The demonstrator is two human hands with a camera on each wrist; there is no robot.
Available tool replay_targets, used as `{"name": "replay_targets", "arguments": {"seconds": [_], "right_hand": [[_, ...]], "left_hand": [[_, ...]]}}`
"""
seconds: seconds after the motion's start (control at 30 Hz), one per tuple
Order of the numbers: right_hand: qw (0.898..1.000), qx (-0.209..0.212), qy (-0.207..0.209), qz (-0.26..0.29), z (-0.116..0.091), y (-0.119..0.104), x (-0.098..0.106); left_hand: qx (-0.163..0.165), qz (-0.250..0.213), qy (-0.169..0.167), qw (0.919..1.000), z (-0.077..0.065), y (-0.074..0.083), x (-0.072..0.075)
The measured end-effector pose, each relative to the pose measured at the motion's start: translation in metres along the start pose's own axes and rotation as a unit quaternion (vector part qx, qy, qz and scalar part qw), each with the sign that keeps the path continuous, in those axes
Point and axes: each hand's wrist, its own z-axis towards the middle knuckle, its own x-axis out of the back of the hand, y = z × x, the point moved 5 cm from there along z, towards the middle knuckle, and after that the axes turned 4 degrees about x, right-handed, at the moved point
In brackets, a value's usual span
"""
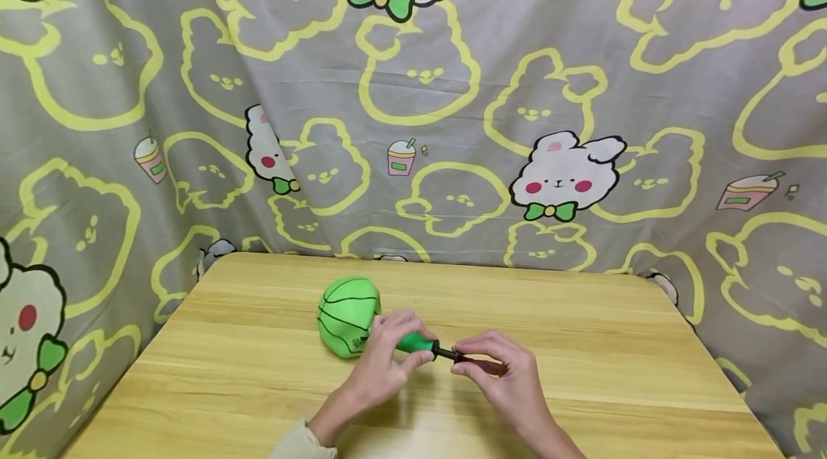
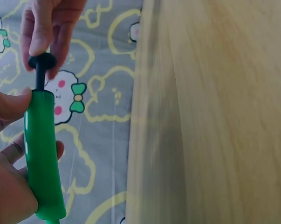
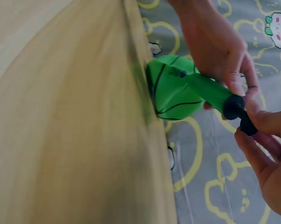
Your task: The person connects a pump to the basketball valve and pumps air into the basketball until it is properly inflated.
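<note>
A green hand pump (image 2: 42, 154) lies in my left hand (image 1: 385, 358), whose fingers and thumb grip its barrel. Between the fingertips of my right hand (image 1: 507, 373) is the black pump handle (image 3: 247, 126), pinched at its end. A short length of black rod (image 1: 448, 353) shows between handle and barrel. At the pump's other end sits a green ball (image 1: 347, 315) with black lines, partly sunken in shape, on the table. In the right wrist view the pump's tip meets the ball at a dark spot. The left hand covers part of the ball in the head view.
Both hands work above a light wooden table (image 1: 226, 373). Behind it and along its sides hangs a grey curtain (image 1: 452, 100) printed with yellow outlines, white rabbits and cups.
</note>
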Motion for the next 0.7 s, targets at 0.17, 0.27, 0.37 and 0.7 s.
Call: {"name": "replay_targets", "arguments": {"seconds": [0.17,0.27,0.37,0.7], "right_hand": [[1.000,-0.001,-0.009,-0.012,-0.002,0.004,-0.005],[1.000,-0.015,-0.018,-0.014,-0.001,0.005,-0.004],[0.999,-0.028,-0.033,-0.006,0.001,0.003,-0.002],[0.993,-0.106,-0.052,-0.029,0.010,-0.010,0.013]], "left_hand": [[0.007,0.005,-0.010,0.9999,-0.001,0.001,-0.003],[0.009,0.007,-0.013,0.9998,-0.001,0.001,-0.002],[0.009,0.007,-0.019,0.9998,-0.001,0.001,-0.002],[-0.002,-0.015,0.001,0.9999,0.002,-0.005,0.012]]}}
